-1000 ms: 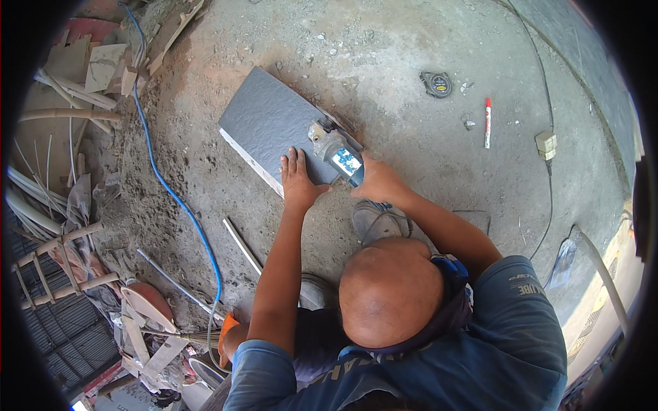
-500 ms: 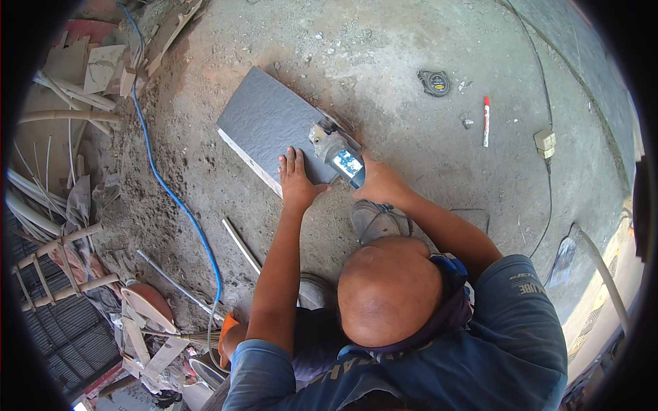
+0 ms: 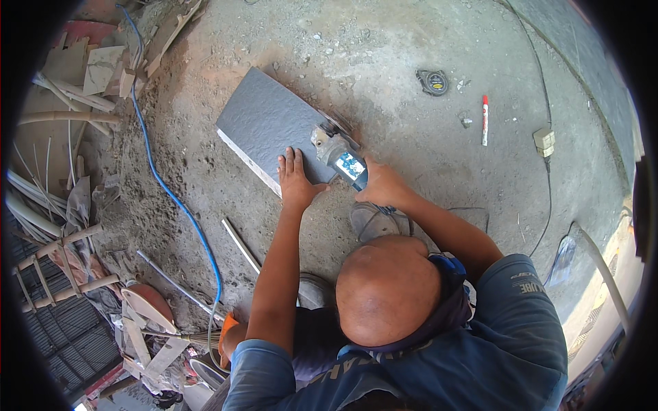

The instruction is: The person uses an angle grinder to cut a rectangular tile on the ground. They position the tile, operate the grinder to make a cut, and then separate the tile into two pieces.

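Observation:
A dark grey textured slab with a pale long edge (image 3: 257, 116) lies flat on the dusty concrete ground. My left hand (image 3: 296, 179) rests on its near part, palm down with the fingers stretched out. In my right hand (image 3: 384, 181) is the body of an angle grinder (image 3: 349, 166), gripped with the fingers wrapped round it. The grinder's metal head sits over the slab's right edge. Its disc is mostly hidden, so I cannot tell how deep it reaches. A shoe (image 3: 373, 220) stands just below my right hand.
A tape measure (image 3: 433, 82) and a red-capped marker (image 3: 485, 120) lie to the right. Beyond them runs a black cable with a pale connector block (image 3: 544, 142). A blue cable (image 3: 166, 183) crosses the left side, beside a pile of scrap boards and pipes (image 3: 82, 103).
The angle grinder and my right hand have shifted very slightly to the right and toward me along the slab's edge. My left hand stays in place.

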`<control>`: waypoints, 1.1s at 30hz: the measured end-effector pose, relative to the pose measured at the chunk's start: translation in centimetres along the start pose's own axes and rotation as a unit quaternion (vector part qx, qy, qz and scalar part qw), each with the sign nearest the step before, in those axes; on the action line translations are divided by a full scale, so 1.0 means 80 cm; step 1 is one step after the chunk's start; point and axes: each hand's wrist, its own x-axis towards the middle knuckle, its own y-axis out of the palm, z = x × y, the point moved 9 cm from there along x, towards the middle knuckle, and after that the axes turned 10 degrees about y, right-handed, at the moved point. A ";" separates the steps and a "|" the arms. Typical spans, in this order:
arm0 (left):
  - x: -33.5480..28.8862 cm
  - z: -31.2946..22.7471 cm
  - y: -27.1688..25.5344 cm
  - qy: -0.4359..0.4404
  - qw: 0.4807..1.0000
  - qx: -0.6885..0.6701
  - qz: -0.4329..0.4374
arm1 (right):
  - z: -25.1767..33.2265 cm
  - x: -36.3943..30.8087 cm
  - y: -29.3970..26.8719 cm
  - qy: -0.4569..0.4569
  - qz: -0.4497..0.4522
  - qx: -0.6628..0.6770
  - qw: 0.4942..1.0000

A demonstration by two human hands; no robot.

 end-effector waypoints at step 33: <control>0.001 0.001 0.003 0.001 1.000 0.003 0.004 | -0.023 -0.013 0.005 0.015 0.023 -0.022 0.999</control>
